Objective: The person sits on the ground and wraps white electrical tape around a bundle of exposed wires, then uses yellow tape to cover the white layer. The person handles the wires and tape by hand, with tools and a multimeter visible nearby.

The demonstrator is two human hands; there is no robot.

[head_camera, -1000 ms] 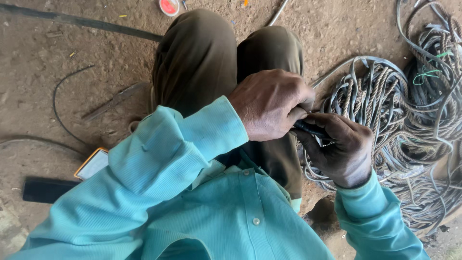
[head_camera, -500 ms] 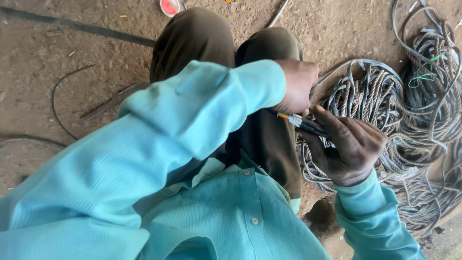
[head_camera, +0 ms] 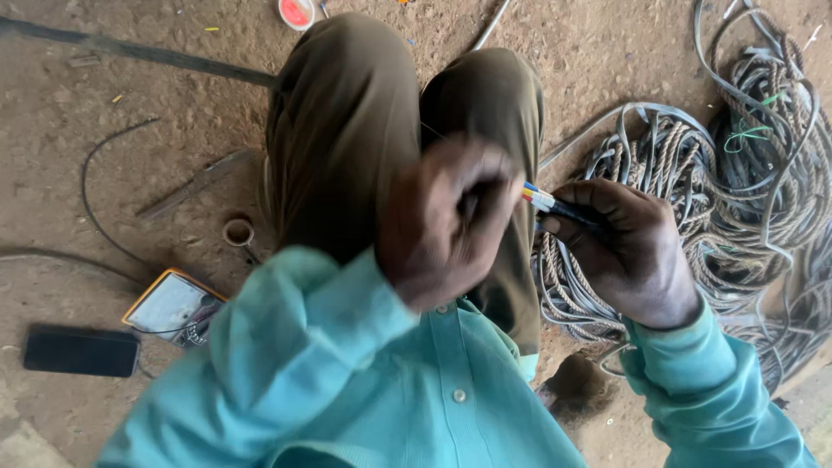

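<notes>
Motion blur smears the left hand (head_camera: 446, 221), a closed fist raised in front of the knees; whether its fingers pinch anything cannot be told. The right hand (head_camera: 628, 251) is sharp: its fingers are wrapped tight round a black cable (head_camera: 572, 211), whose stripped end sticks out toward the fist and shows thin cores (head_camera: 537, 198) in blue, yellow, red and white. The cable's far run is hidden inside the grip.

The person sits on a bare dirt floor (head_camera: 104, 130), knees in olive trousers (head_camera: 347, 130) drawn up, arms in ribbed turquoise sleeves that fill the lower frame and cover the lap. On the right side lies a big tangle of grey cables and twisted wire rope (head_camera: 719, 182), cut off by the frame's edge. On the left side lie a yellow-edged meter (head_camera: 173, 305), partly hidden by the sleeve, a flat black phone (head_camera: 81, 351), a small roll of tape (head_camera: 238, 231), a thin loose wire (head_camera: 95, 217) and a flat metal strip (head_camera: 195, 185). A red-and-white lid (head_camera: 297, 12) sits at the top, half out of frame.
</notes>
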